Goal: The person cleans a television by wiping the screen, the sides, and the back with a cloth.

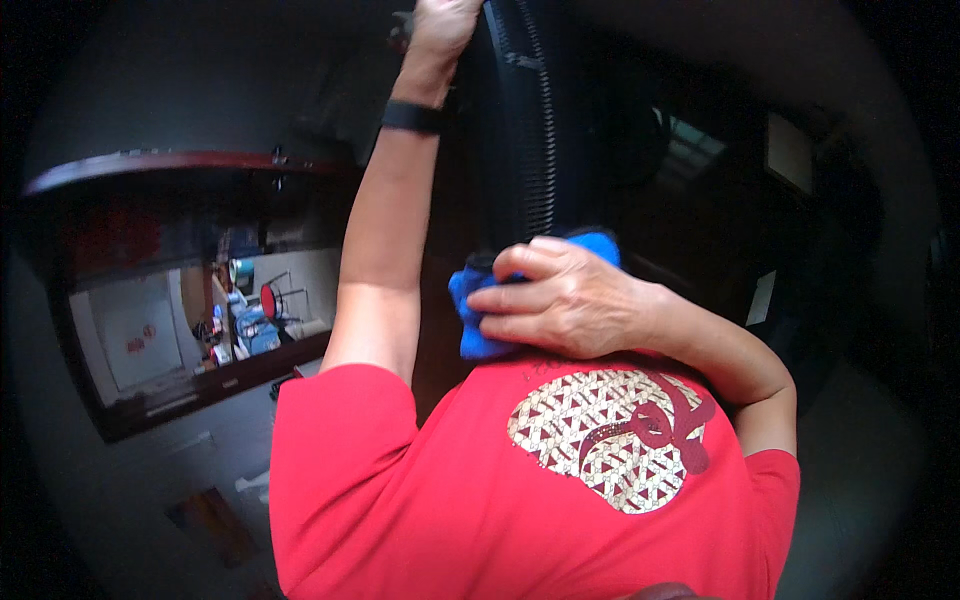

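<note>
In front of my chest, my right hand [562,300] is closed over a bunched blue cloth [480,345], its fingers curled across it. The cloth meets the near end of a long black panel [502,150], which has a row of narrow ribs or slots along it. What the panel belongs to is too dark to tell. A small dark rounded piece [481,261] shows beside my fingers. Stretched far forward, my left hand [446,26] is beside the panel's far part; its fingers are cut off by the top of the picture. A black band [411,118] circles that wrist.
On the left, a dark-framed opening [90,375] shows a lit area with a red-seated stool [270,300] and various goods. A dark red edge [180,161] runs above it. A pale panel [789,154] stands at the far right in a dim area.
</note>
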{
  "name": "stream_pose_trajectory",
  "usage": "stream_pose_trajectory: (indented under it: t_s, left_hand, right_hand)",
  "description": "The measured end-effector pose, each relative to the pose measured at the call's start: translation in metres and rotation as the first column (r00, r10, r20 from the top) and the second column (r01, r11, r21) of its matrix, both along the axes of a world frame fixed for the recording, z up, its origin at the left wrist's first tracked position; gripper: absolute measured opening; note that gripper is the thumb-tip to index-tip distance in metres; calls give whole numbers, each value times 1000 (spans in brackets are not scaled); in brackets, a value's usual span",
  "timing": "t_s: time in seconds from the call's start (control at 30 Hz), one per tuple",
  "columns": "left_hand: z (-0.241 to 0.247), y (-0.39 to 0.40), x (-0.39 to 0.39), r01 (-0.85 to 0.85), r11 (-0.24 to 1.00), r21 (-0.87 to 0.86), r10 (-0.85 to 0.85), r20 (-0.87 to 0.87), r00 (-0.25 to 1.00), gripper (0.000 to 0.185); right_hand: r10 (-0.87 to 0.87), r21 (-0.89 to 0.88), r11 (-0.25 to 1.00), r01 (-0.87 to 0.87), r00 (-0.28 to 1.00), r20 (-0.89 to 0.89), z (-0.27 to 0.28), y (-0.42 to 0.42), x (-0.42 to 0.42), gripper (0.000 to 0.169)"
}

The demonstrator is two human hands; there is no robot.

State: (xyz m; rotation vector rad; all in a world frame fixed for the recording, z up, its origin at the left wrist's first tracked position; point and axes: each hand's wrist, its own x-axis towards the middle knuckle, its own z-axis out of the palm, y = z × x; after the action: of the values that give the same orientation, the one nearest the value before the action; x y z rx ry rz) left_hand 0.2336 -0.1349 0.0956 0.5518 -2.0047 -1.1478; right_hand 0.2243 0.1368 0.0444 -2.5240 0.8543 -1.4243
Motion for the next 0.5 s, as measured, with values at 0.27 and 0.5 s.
stream_pose_trajectory:
  t_s: [0.27, 0.5]
  left_hand:
    - [4, 13, -1, -21, 990, 137, 27, -41, 999, 38]
    - [-6, -37, 47, -163, 959, -231, 220, 245, 944, 85]
  right_hand:
    - [-407, -91, 905, 417, 907, 104, 11, -48, -48, 29]
    - [133, 114, 979, -170, 953, 273, -9, -6, 11, 34]
